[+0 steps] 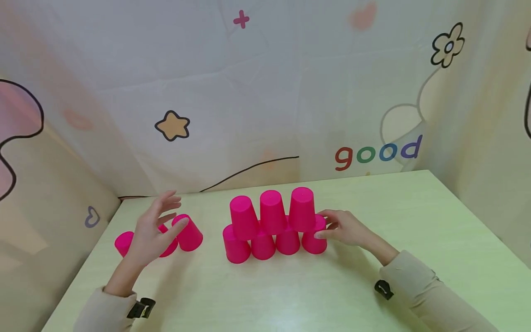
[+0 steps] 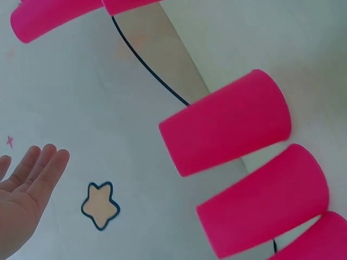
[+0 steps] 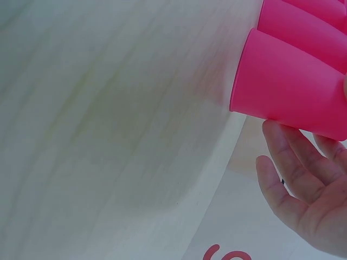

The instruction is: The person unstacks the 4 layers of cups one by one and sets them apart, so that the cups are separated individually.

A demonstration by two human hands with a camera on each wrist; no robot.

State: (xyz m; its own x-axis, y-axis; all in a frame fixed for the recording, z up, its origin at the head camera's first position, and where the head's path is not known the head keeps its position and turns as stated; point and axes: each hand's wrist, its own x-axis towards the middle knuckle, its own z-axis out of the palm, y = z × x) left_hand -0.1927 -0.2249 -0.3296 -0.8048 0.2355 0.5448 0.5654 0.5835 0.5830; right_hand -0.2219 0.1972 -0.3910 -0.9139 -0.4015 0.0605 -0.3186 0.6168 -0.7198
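Pink cups, upside down, form a two-row stack on the table: several below and three on top, including the upper right cup (image 1: pixel 302 210). At the lower row's right end, my right hand (image 1: pixel 346 227) holds the end cup (image 1: pixel 314 243), thumb in front and fingers along its far side. The right wrist view shows the fingertips (image 3: pixel 274 130) touching that cup's wall (image 3: pixel 287 81). My left hand (image 1: pixel 151 235) hovers with fingers extended and holds nothing. Near it stand three separate cups, the nearest to the stack being a whole cup (image 1: pixel 188 234); the hand partly covers the other two.
The pale table (image 1: pixel 274 295) meets a printed cloth backdrop (image 1: pixel 265 106) at the back and sides. Black clips or bands (image 1: pixel 142 308) show at both cuffs. The stack stands mid-table, a short gap right of the separate cups.
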